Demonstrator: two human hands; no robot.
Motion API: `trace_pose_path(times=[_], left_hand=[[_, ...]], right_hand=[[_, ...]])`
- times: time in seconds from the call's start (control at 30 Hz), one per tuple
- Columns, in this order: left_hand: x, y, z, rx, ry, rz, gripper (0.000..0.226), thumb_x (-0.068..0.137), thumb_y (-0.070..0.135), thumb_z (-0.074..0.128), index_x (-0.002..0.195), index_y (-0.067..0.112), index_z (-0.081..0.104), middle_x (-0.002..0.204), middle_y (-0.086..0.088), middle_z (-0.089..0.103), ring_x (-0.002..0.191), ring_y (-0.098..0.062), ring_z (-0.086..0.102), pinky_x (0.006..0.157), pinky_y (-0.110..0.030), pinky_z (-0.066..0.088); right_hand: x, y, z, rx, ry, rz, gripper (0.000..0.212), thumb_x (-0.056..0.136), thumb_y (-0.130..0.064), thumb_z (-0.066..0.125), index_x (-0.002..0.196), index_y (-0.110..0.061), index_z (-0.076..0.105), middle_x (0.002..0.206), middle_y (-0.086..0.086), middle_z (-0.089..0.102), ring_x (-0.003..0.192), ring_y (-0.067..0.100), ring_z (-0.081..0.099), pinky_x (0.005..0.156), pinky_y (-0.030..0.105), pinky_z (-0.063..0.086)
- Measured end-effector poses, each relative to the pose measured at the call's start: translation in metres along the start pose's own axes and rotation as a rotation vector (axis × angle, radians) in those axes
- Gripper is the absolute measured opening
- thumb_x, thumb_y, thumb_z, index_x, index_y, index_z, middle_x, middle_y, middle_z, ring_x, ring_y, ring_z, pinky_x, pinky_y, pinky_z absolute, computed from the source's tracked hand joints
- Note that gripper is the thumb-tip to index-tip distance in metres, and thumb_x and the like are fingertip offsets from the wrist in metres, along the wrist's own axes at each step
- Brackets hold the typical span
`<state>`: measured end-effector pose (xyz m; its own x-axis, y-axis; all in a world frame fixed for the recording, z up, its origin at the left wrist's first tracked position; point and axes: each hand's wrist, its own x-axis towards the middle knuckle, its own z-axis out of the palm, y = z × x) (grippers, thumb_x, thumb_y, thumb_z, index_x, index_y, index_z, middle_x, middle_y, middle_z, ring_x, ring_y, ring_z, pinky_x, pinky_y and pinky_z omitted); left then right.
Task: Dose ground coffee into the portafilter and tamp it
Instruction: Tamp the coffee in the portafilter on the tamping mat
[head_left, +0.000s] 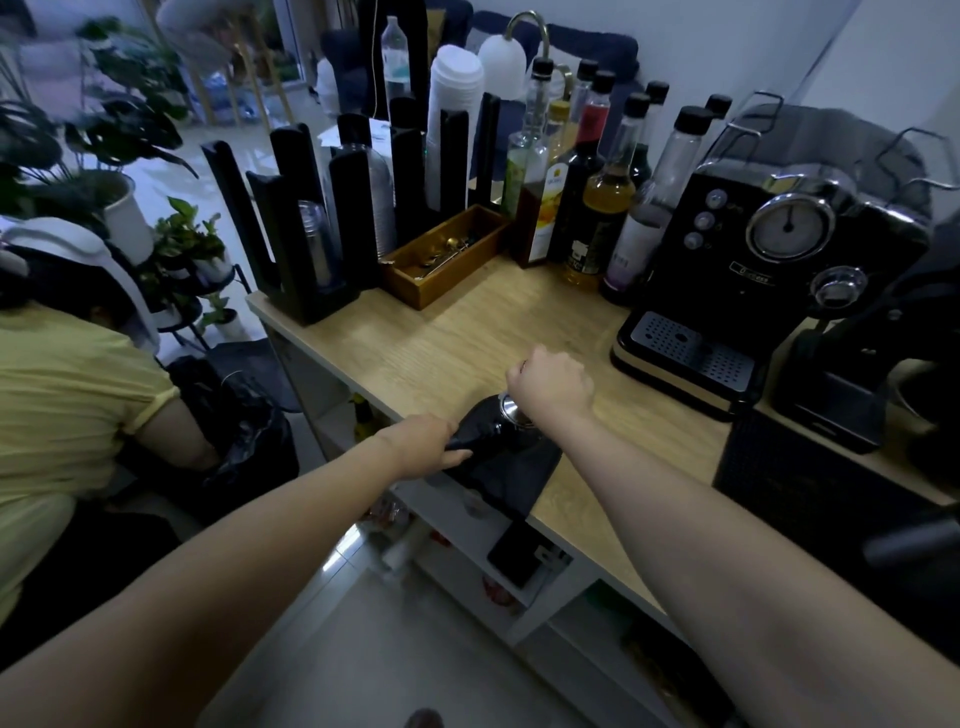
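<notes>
A: Where is the portafilter (501, 428)?

B: At the near edge of the wooden surface (467, 338), on a black mat (511, 478) that hangs partly over that edge. Its dark handle points toward the left.

A: And the hands?

B: The left hand (434, 447) is wrapped around the portafilter handle, fingers closed on it. The right hand (550, 387) is a closed fist on top of the tamper (511, 408), whose metal base sits in the basket. The ground coffee itself is hidden under the tamper.

A: What else stands on the surface?

B: A black espresso machine (769, 270) with a round gauge at the right, well apart from the hands. Behind it to the left, a cluster of syrup bottles (597, 208). Farther left, a brown wooden tray (447, 260) with small metal items, then black cup holders (311, 223) with stacked cups.

A: Anyone else?

B: A person in a yellow shirt (67, 405) at the left edge, bent beside the counter.
</notes>
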<state>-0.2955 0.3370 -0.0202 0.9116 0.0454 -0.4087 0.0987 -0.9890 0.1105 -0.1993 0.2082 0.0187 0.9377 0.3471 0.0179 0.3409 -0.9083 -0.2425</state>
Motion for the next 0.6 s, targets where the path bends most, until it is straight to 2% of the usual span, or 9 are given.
trace_pose_path(times=[0.13, 0.23, 0.3, 0.4, 0.47, 0.6], left_hand=[[-0.002, 0.001, -0.001, -0.004, -0.007, -0.001, 0.051, 0.096, 0.045, 0.039, 0.12, 0.001, 0.049, 0.107, -0.019, 0.065, 0.098, -0.032, 0.061, 0.079, -0.035, 0.046], [-0.002, 0.002, -0.002, 0.0, -0.011, -0.004, 0.051, 0.096, 0.045, 0.038, 0.12, 0.001, 0.049, 0.107, -0.019, 0.065, 0.098, -0.032, 0.061, 0.077, -0.034, 0.045], [-0.003, 0.003, -0.003, 0.007, -0.021, -0.011, 0.051, 0.096, 0.045, 0.038, 0.122, 0.001, 0.047, 0.108, -0.019, 0.065, 0.099, -0.031, 0.061, 0.073, -0.031, 0.043], [-0.004, 0.004, -0.004, -0.009, -0.029, -0.016, 0.05, 0.096, 0.044, 0.038, 0.122, 0.002, 0.048, 0.108, -0.018, 0.064, 0.099, -0.03, 0.061, 0.072, -0.03, 0.042], [-0.006, 0.006, -0.005, -0.004, -0.026, -0.012, 0.049, 0.097, 0.043, 0.039, 0.122, 0.002, 0.048, 0.109, -0.018, 0.064, 0.1, -0.03, 0.061, 0.075, -0.032, 0.045], [-0.007, 0.007, -0.006, 0.023, -0.036, -0.01, 0.047, 0.097, 0.041, 0.038, 0.124, 0.002, 0.047, 0.113, -0.018, 0.063, 0.103, -0.031, 0.06, 0.078, -0.033, 0.046]], right_hand=[[0.004, 0.012, -0.012, -0.047, -0.134, -0.235, 0.017, 0.088, -0.027, 0.039, 0.087, -0.013, 0.049, 0.084, 0.016, 0.06, 0.082, 0.034, 0.057, 0.065, 0.034, 0.041], [0.005, 0.018, -0.016, -0.071, -0.181, -0.297, 0.011, 0.087, -0.025, 0.04, 0.08, -0.016, 0.041, 0.075, 0.011, 0.052, 0.075, 0.032, 0.053, 0.062, 0.035, 0.041], [0.002, 0.014, -0.014, -0.054, -0.144, -0.242, 0.012, 0.087, -0.027, 0.04, 0.085, -0.016, 0.047, 0.082, 0.013, 0.056, 0.081, 0.033, 0.055, 0.065, 0.035, 0.041], [-0.002, 0.0, -0.01, 0.005, -0.079, -0.061, 0.028, 0.089, -0.026, 0.04, 0.104, -0.01, 0.057, 0.099, 0.015, 0.061, 0.094, 0.034, 0.056, 0.069, 0.034, 0.039], [-0.007, -0.004, -0.009, 0.053, -0.045, 0.038, 0.03, 0.09, -0.024, 0.04, 0.108, -0.007, 0.057, 0.104, 0.015, 0.062, 0.097, 0.033, 0.057, 0.071, 0.034, 0.04], [-0.01, -0.004, -0.009, 0.072, -0.062, 0.079, 0.032, 0.09, -0.025, 0.039, 0.111, -0.008, 0.055, 0.108, 0.015, 0.062, 0.101, 0.033, 0.057, 0.077, 0.036, 0.042]])
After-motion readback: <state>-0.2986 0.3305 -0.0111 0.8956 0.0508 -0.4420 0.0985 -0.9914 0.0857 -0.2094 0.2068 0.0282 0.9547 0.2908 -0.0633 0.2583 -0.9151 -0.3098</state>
